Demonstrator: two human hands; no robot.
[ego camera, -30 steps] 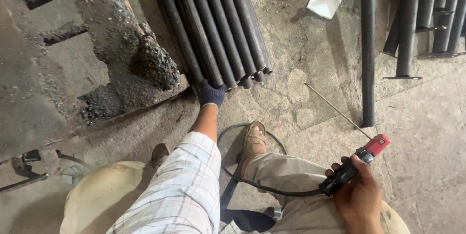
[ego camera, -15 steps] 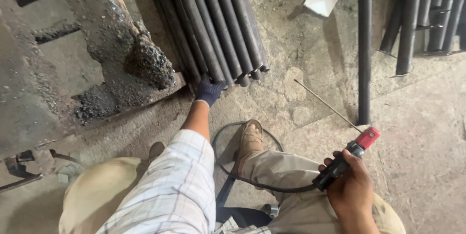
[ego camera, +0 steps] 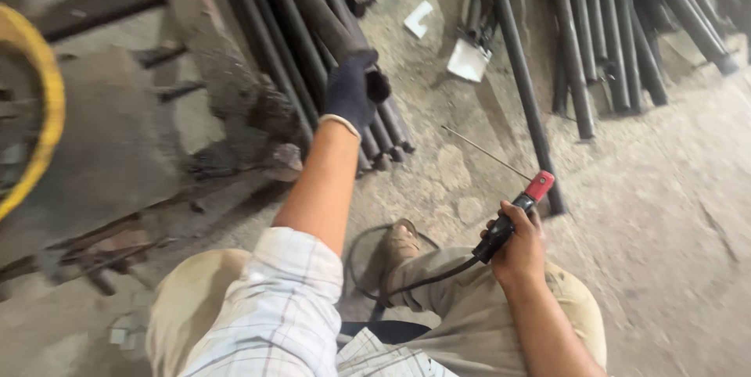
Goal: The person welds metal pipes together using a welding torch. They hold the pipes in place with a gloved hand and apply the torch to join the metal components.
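Since the earlier frames, the left hand [ego camera: 352, 91] has been lifted from the ends of the pipes up onto the top pipe [ego camera: 317, 9] of the stack, and the view has swung so that a yellow curved rim [ego camera: 35, 111] is now seen at the left edge. The left hand is covered by a dark glove, and its fingers are closed around the top pipe near its open end. That pipe lies on a bundle of dark pipes [ego camera: 270, 48] resting on the concrete floor [ego camera: 665, 213], just beside a rough, crusted block [ego camera: 211, 56].

The right hand [ego camera: 516, 248] is bare; its fingers are gripped around the black handle of a welding holder [ego camera: 512, 217] with a red tip. A thin rod [ego camera: 485, 152] is clamped in that tip and slants over the floor. A black cable [ego camera: 383, 283] is looped from the handle past a shoe [ego camera: 399, 244].

More pipes [ego camera: 618, 25] are spread on the floor at the upper right, well apart from the hands, with one long pipe [ego camera: 520, 80] lying between the two groups. Two white scraps [ego camera: 468, 60] lie near it.
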